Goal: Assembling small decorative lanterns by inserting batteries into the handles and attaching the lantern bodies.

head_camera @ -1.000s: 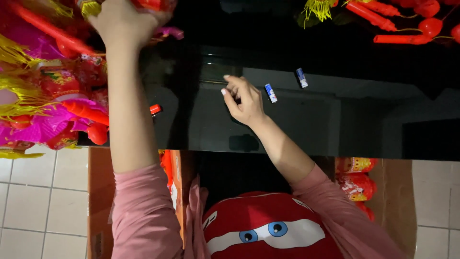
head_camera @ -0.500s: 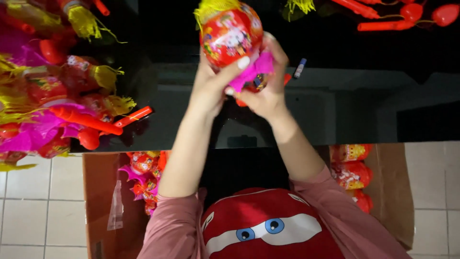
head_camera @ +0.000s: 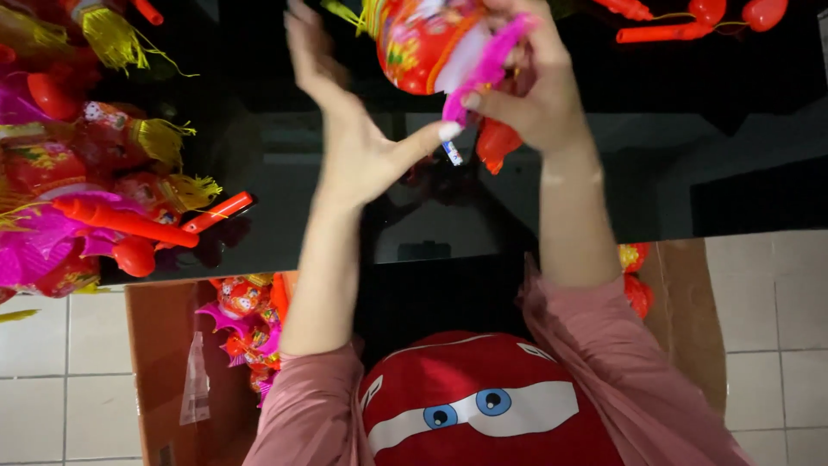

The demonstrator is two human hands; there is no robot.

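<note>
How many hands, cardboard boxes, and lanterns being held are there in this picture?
Hands: 2, the left hand open and the right hand gripping
Lanterns being held: 1, the red lantern with pink trim
Cardboard boxes: 2, the left box and the right box
Total: 5

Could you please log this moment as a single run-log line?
right hand: holds red lantern toy by pink trim | left hand: open, thumb touching trim | surface: black table | nearby: lantern pile
</note>
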